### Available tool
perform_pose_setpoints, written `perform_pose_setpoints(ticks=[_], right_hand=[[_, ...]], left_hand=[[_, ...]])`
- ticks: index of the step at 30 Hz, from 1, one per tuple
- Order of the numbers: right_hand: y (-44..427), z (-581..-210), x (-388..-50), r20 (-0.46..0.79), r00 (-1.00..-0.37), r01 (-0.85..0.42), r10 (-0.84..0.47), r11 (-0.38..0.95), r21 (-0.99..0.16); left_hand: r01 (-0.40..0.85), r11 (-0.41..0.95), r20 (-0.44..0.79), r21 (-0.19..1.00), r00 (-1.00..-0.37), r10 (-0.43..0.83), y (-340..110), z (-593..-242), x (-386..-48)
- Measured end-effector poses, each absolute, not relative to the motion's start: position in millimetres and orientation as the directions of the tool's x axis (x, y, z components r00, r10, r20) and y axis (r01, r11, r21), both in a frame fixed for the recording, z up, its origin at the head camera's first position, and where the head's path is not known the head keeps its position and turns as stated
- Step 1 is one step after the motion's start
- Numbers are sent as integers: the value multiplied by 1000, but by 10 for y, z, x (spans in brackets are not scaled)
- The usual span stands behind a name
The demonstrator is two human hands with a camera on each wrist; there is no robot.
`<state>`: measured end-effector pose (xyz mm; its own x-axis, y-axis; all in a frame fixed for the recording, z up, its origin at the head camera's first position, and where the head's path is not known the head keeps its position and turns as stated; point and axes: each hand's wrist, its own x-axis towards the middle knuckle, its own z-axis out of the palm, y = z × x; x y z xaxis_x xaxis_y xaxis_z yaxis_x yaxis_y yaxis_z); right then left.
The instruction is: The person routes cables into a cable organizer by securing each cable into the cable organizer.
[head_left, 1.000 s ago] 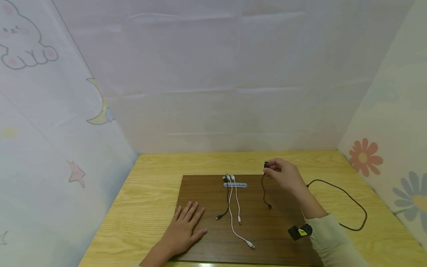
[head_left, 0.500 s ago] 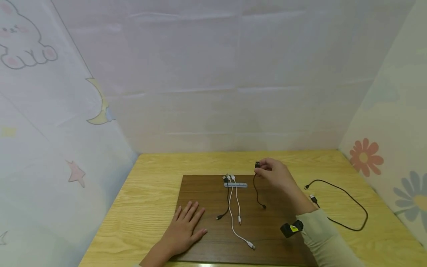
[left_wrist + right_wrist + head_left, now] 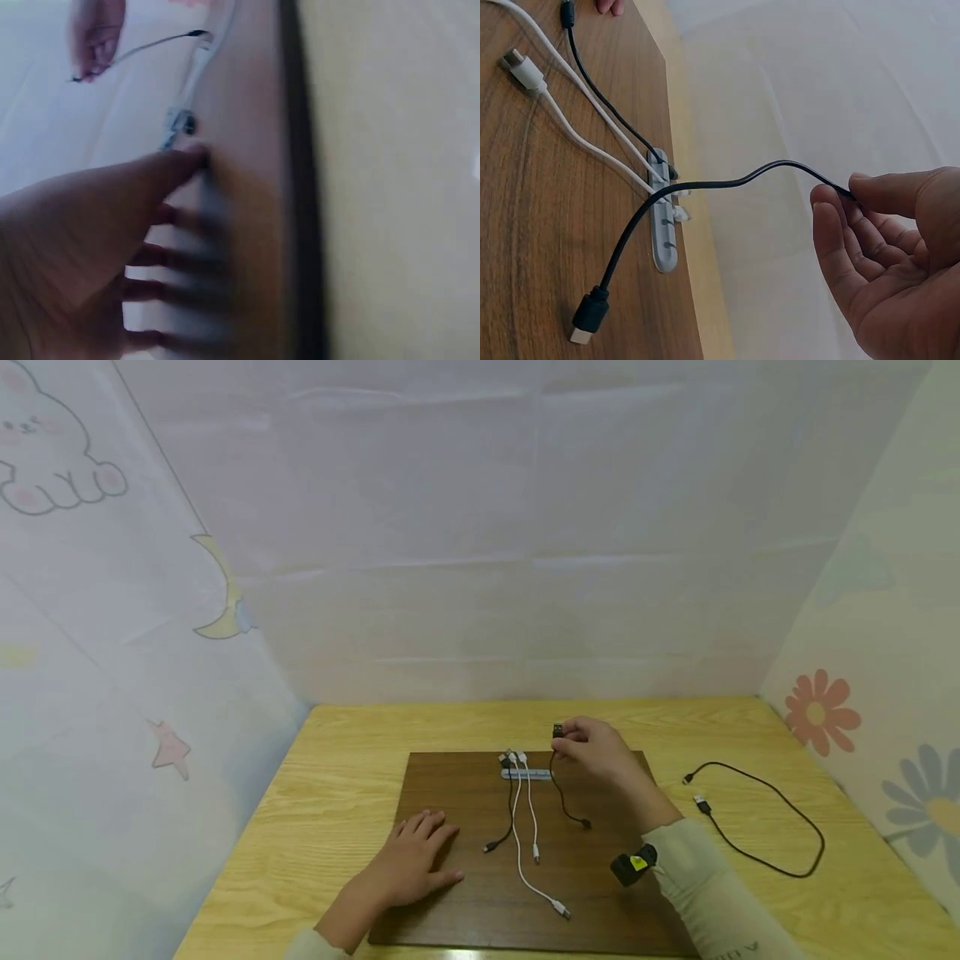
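My right hand (image 3: 596, 752) pinches a short black USB cable (image 3: 742, 180) by its plug end, above the far edge of the brown board (image 3: 465, 927). The cable's other end hangs over the board. Just left of it lies a grey cable clip strip (image 3: 665, 247). Several of its slots show in the right wrist view. Seated in it are a black cable (image 3: 568, 13) and two white cables, a shorter one (image 3: 536, 853) and a longer one (image 3: 560, 907), with their plugs past the strip. My left hand (image 3: 408, 864) rests fingertips on the board's left side, fingers slightly bent.
A longer black USB cable (image 3: 702, 806) lies looped on the yellow wooden table (image 3: 757, 735) at the right. Patterned white sheets (image 3: 487, 610) rise as walls behind and at both sides.
My right hand has moved left with the black cable, toward the clip strip. The left hand's palm has lifted a little and its fingers have bent slightly.
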<state>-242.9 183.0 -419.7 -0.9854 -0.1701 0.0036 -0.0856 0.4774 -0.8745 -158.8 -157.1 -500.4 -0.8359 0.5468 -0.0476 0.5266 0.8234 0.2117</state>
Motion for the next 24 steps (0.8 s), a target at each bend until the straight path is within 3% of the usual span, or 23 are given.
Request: perform_pose_setpoints(ticks=[8, 15, 19, 24], right_hand=[[1728, -4273, -2505, -28, -984, -54, -176, 442, -895], [1665, -4315, -2562, -20, -983, -60, -183, 425, -903], [1653, -4322, -2569, -36, -985, -38, -171, 411, -911], [1646, -4335, -2578, -48, -985, -21, -163, 398, -917]], left_hand=[[477, 852, -119, 218, -853, 508, -1379, -4652, -1778], [445, 855, 49, 266, -892, 449, -955, -4637, -1976], [441, 804, 120, 398, -894, 431, -685, -4677, -2066], [345, 696, 99, 630, -924, 369, -440, -4709, -2137]])
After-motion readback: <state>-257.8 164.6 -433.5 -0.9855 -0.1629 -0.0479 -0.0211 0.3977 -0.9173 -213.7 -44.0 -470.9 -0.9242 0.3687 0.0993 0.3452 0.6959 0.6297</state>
